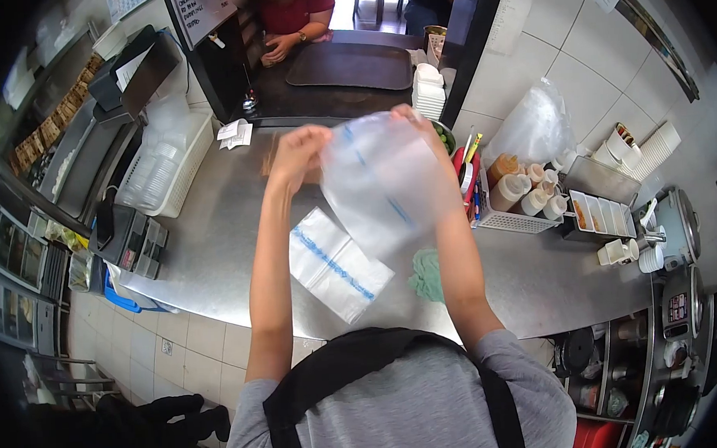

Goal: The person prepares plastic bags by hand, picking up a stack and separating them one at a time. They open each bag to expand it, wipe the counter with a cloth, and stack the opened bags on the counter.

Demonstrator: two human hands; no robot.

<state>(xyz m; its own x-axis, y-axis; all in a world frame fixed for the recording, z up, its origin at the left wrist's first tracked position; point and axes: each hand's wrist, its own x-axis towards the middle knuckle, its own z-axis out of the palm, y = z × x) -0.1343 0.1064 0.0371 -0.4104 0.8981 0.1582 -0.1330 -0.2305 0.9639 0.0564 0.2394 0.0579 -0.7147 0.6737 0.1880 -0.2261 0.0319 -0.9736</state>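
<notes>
Between my two raised hands hangs a clear plastic bag [380,181] with a blue stripe, blurred by motion. My left hand [299,155] pinches its upper left corner. At the top right, my right hand [414,120] grips the other side, its fingers partly hidden behind the film. Below, a folded stack of similar plastic bags [336,266] with a blue band lies on the steel counter [204,250]. A crumpled green cloth [427,274] rests just right of the stack, near my right forearm.
A dark tray [350,67] sits on the pass-through ledge, where a person in a red shirt [296,14] leans. A white basket [187,173] with plastic containers is at left. Squeeze bottles [511,190] stand in a basket at right, near a tray of compartments [600,212].
</notes>
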